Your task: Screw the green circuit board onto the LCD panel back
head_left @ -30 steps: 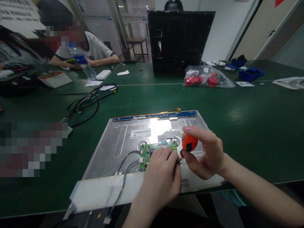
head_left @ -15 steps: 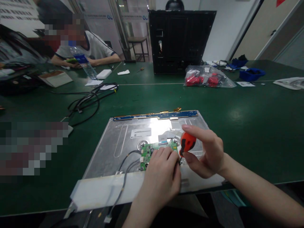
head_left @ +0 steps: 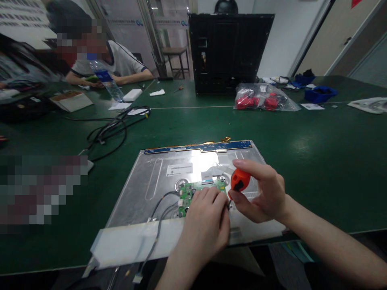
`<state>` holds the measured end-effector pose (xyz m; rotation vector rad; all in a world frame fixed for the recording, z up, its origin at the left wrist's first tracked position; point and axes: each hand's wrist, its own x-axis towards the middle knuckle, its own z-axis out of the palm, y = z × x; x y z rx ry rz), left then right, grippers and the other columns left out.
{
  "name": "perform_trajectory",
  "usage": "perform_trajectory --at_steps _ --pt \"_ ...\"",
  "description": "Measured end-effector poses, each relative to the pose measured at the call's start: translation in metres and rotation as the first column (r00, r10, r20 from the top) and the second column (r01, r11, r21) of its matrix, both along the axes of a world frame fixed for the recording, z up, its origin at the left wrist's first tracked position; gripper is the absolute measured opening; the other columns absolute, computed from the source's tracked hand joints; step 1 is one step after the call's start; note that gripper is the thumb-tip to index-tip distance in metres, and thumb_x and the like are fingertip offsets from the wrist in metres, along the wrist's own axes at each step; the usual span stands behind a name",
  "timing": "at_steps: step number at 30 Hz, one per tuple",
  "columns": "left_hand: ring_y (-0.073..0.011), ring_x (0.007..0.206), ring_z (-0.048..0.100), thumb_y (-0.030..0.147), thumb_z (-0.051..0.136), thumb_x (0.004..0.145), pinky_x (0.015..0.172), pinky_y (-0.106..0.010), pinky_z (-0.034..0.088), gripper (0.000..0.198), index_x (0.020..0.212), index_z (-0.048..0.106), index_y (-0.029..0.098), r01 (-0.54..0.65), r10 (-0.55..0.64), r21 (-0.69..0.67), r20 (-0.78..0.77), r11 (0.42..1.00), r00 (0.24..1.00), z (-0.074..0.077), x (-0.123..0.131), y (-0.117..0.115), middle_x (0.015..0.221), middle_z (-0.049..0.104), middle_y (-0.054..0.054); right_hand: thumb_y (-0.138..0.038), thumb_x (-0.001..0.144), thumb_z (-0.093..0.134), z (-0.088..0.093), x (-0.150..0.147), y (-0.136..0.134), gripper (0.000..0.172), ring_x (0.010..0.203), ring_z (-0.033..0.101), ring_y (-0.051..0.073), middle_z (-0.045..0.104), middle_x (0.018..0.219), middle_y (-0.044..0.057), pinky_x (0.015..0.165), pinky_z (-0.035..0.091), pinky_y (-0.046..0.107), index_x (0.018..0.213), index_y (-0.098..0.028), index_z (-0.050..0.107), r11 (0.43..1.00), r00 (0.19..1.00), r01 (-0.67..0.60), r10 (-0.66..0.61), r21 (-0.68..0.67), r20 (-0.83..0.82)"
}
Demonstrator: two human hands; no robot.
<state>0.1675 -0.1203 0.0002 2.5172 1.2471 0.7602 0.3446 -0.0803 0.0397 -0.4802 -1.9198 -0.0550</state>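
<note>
My right hand (head_left: 261, 189) is closed around the red-orange handle of a screwdriver (head_left: 240, 180), fingertips on its top and thumb below. The short dark shaft points down toward the right edge of a green circuit board (head_left: 188, 191). Over that board lies my left hand (head_left: 208, 215), fingers bent and pressed together, its index and thumb side next to the shaft. Whatever its fingertips grip is hidden. Board and hands are on the silvery back of a flat display panel (head_left: 137, 183), which has a blue strip board (head_left: 226, 146) along its far edge.
Grey wires (head_left: 159, 229) run from the board over the panel's near edge. Black cables (head_left: 121, 123) coil at left, near a water bottle (head_left: 110, 82). A black monitor housing (head_left: 231, 52) stands at the back beside a plastic bag (head_left: 263, 96). Another person (head_left: 121, 60) sits across the table.
The screwdriver handle has turned a little in my right hand, with its black markings shifted. My left hand stays in place on the board.
</note>
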Motion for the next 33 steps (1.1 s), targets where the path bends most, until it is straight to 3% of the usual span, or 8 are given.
perform_trajectory --at_steps 4,12,19,25,33 --pt "-0.0284 0.088 0.063 0.01 0.052 0.087 0.076 -0.042 0.05 0.014 0.091 0.061 0.02 0.0 0.0 0.02 0.0 1.0 1.0 -0.0001 0.0005 0.0001 0.094 0.068 -0.009 -0.018 0.093 0.059 0.0011 0.0002 0.0004 0.064 0.057 0.063 0.017 0.068 0.079 -0.002 0.046 0.054 0.028 0.154 -0.021 0.044 1.0 1.0 0.009 -0.009 -0.008 0.004" --pt "-0.0289 0.088 0.062 0.012 0.053 0.089 0.075 -0.043 0.049 0.011 0.089 0.061 0.02 0.011 -0.011 -0.004 0.004 1.0 1.0 0.001 0.0007 0.0002 0.095 0.069 -0.009 -0.013 0.084 0.056 -0.0017 -0.0008 0.0024 0.066 0.063 0.065 0.02 0.066 0.084 0.003 0.049 0.055 0.032 0.149 -0.008 0.047 0.997 0.996 -0.081 0.081 0.01 -0.024" --pt "-0.0298 0.091 0.064 0.011 0.051 0.088 0.078 -0.044 0.051 0.015 0.091 0.063 0.019 0.006 -0.006 -0.024 0.005 1.0 1.0 0.0002 0.0008 0.0001 0.099 0.07 -0.01 -0.012 0.085 0.058 0.0008 -0.0022 0.0019 0.071 0.059 0.062 0.017 0.066 0.08 -0.002 0.046 0.053 0.029 0.155 -0.016 0.044 1.0 0.999 -0.024 0.025 0.014 -0.02" --pt "-0.0296 0.092 0.064 0.01 0.049 0.089 0.08 -0.045 0.052 0.018 0.093 0.064 0.019 0.004 -0.003 -0.031 0.008 1.0 1.0 0.0003 0.0007 0.0002 0.098 0.071 -0.01 -0.015 0.092 0.061 0.0017 -0.0018 0.0006 0.063 0.057 0.062 0.017 0.066 0.077 -0.003 0.043 0.051 0.027 0.153 -0.017 0.045 0.999 1.0 0.021 -0.021 0.025 0.001" --pt "-0.0303 0.091 0.064 0.012 0.05 0.09 0.077 -0.045 0.051 0.015 0.09 0.063 0.019 0.01 -0.01 -0.007 0.019 1.0 1.0 -0.0001 0.0011 -0.0008 0.098 0.07 -0.011 -0.016 0.089 0.057 -0.001 -0.0013 0.0016 0.063 0.062 0.065 0.018 0.067 0.082 0.001 0.048 0.056 0.03 0.151 -0.014 0.046 0.999 0.999 -0.042 0.043 0.005 -0.011"
